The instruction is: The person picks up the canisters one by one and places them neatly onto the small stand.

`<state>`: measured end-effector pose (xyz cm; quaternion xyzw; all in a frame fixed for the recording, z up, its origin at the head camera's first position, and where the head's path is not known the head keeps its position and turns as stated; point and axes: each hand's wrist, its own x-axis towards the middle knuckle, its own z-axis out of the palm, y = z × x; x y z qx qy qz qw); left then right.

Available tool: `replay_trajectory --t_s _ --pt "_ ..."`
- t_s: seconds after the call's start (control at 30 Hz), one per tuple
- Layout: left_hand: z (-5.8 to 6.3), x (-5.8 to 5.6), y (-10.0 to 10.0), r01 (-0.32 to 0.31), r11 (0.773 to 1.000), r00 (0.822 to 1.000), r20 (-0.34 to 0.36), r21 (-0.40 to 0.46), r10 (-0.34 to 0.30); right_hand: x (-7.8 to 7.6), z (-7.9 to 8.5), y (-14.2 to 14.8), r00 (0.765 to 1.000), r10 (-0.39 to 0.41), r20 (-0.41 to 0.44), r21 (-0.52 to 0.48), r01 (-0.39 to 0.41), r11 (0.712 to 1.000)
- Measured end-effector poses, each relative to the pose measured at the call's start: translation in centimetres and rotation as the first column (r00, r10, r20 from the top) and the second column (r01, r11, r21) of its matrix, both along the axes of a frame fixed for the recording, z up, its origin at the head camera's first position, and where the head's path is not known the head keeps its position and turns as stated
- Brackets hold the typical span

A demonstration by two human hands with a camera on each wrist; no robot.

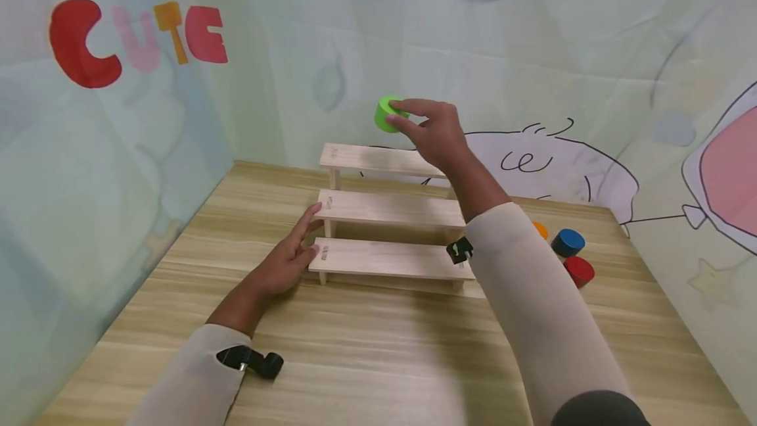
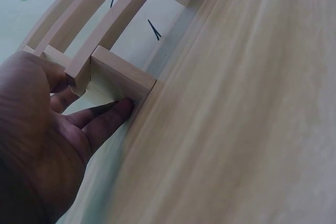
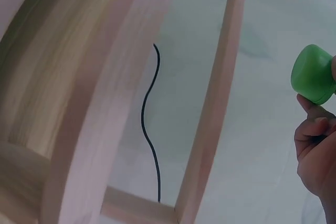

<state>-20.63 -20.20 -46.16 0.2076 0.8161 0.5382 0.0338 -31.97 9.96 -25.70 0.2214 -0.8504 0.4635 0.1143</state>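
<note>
Landmark: the three-step wooden stand [image 1: 390, 208] on the desk [image 1: 355, 354], steps rising toward the back. Right hand [image 1: 439, 129] pinches the green block [image 1: 384, 118] between thumb and fingers; block is in the air above the stand's top step [image 1: 378, 158], apart from it. Left hand [image 1: 285, 267] is at the stand's left end, fingers spread fairly straight, touching it around the middle and lowest steps; the left wrist view shows fingertips against the end support. Right of the stand, on the desk: red block [image 1: 579, 271], blue block [image 1: 569, 242] just behind it, orange block [image 1: 541, 229] beyond, partly hidden by the right sleeve [image 1: 529, 288]. Printed backdrop [image 1: 296, 31] behind the stand; "CUTE" lettering [image 1: 85, 74] up and left of it.
</note>
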Motion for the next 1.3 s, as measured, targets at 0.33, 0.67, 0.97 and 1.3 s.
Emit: replay_trajectory --t_s 0.33,0.67,0.97,1.3 --pt "0.3 -0.4 0.2 0.003 1.000 1.000 -0.031 -0.028 -0.004 -0.1 -1.9 -3.6 0.994 0.103 0.025 0.025 -0.104 0.994" --pt "0.5 -0.4 0.2 -0.002 1.000 1.000 -0.008 -0.013 0.002 -0.5 -3.6 -5.6 0.987 0.149 0.056 0.052 -0.152 0.987" --pt "0.4 -0.3 0.4 -0.004 1.000 1.000 -0.003 -0.022 0.004 -1.0 -4.5 -5.7 0.989 0.091 0.113 0.039 -0.096 0.995" --pt "0.5 -0.3 0.3 -0.007 1.000 1.000 0.004 -0.029 0.007 -1.4 -4.8 -5.9 0.989 0.094 0.111 0.039 -0.099 0.994"
